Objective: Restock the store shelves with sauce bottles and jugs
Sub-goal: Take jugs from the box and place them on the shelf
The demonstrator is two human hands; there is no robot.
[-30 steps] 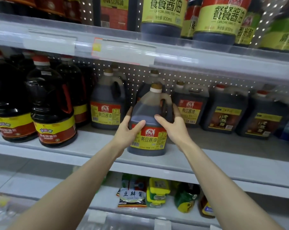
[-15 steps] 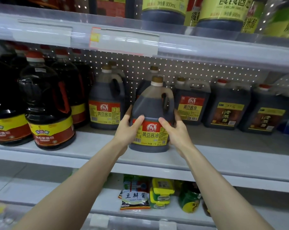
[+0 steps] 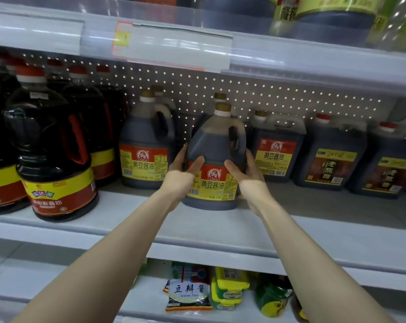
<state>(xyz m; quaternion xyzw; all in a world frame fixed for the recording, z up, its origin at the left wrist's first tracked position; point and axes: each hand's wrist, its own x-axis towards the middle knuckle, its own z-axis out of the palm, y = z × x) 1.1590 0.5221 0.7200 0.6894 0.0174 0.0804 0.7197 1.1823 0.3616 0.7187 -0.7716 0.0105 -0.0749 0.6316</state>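
A dark soy sauce jug (image 3: 217, 157) with a gold cap and a red and yellow label stands upright on the grey middle shelf (image 3: 290, 231), near its front. My left hand (image 3: 182, 177) holds its left side, thumb across the label. My right hand (image 3: 248, 174) holds its right side, below the handle. Another jug's cap shows directly behind it. A matching jug (image 3: 146, 145) stands to the left, and a squarer jug (image 3: 276, 148) with the same label stands to the right.
Large red-capped bottles (image 3: 55, 159) crowd the shelf's left end. Two dark vinegar jugs (image 3: 332, 155) stand at the right. The upper shelf rail (image 3: 174, 50) with price tags hangs close overhead. Sauce packets (image 3: 188, 292) and jars lie on the lower shelf.
Both hands have pushed the jug a little further back on the shelf, closer to the jug behind it. The camera has tilted slightly downward.
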